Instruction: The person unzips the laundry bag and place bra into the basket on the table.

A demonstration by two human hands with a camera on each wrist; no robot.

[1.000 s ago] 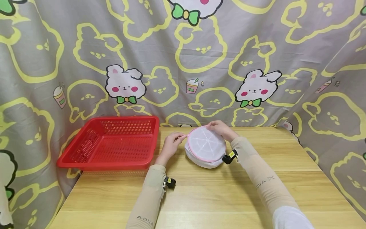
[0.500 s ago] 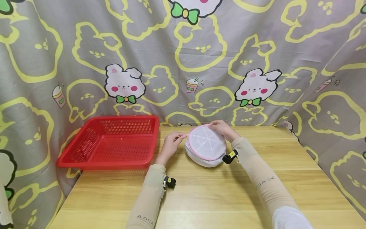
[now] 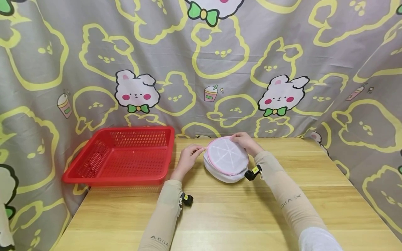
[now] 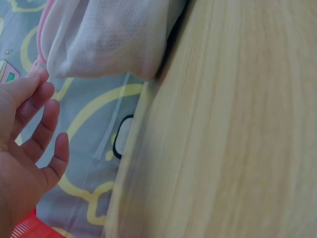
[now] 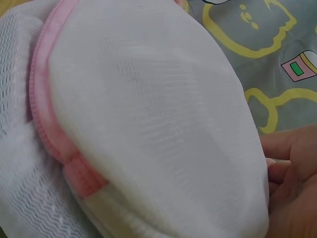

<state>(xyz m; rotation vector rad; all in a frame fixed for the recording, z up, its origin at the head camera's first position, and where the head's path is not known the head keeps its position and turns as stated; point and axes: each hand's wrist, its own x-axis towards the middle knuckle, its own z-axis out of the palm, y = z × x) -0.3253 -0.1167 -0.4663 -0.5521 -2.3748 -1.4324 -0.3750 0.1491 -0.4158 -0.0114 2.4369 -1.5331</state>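
Observation:
A round white mesh laundry bag point(image 3: 227, 155) with a pink zipper round its top lies on the wooden table point(image 3: 216, 216). My left hand point(image 3: 188, 157) pinches the zipper's pink pull at the bag's left edge; the left wrist view shows thumb and forefinger on the pull point(image 4: 37, 63), the other fingers loosely bent. At the far right edge of the top, my right hand point(image 3: 245, 141) grips the mesh, its fingertips partly hidden behind the bag in the right wrist view. The zipper band point(image 5: 44, 99) runs along the side, ending near a pink fabric tab point(image 5: 84, 173).
To the left stands a red plastic basket point(image 3: 169, 164) with slotted walls, nothing visible inside. A grey curtain point(image 3: 176, 52) with yellow outlines and white cartoon rabbits hangs right behind the table and along both sides.
My right hand and the bag's top have shifted very slightly to the right. The left hand keeps its pinch on the zipper pull in the same place.

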